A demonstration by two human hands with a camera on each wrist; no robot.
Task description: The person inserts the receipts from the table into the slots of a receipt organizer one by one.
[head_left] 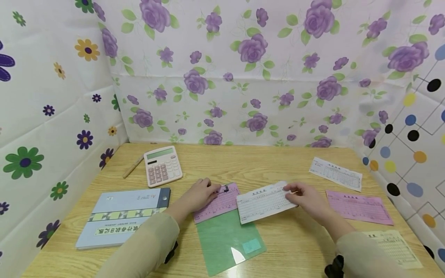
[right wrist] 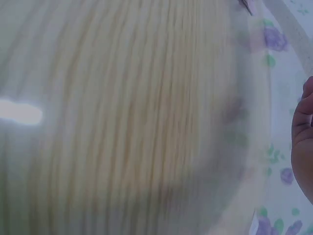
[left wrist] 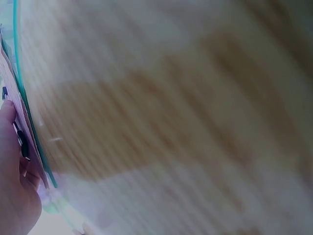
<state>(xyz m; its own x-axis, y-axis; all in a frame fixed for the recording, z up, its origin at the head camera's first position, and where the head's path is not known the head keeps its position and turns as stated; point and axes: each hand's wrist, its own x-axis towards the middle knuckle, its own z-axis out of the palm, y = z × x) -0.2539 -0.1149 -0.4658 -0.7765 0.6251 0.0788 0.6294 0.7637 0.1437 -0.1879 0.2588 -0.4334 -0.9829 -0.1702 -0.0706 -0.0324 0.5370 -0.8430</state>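
Observation:
A green clipboard (head_left: 226,239) lies on the wooden table (head_left: 264,162), with a pink form (head_left: 217,204) under its black clip (head_left: 224,189). My left hand (head_left: 201,193) pinches the clip at the board's top; in the left wrist view its fingers (left wrist: 12,161) sit against the clip (left wrist: 22,142) and the green edge (left wrist: 29,122). My right hand (head_left: 302,195) pinches the right end of a white form (head_left: 264,201), held just right of the clip and over the board's corner. The right wrist view is a blur of table with a fingertip (right wrist: 303,132) at its right edge.
A pink calculator (head_left: 162,166) and a wooden pen (head_left: 133,166) lie at the back left. A blue ledger book (head_left: 121,216) lies at the front left. On the right lie a white form (head_left: 335,173), a pink form (head_left: 359,207) and a yellow form (head_left: 394,247). Flowered sheets wall the table.

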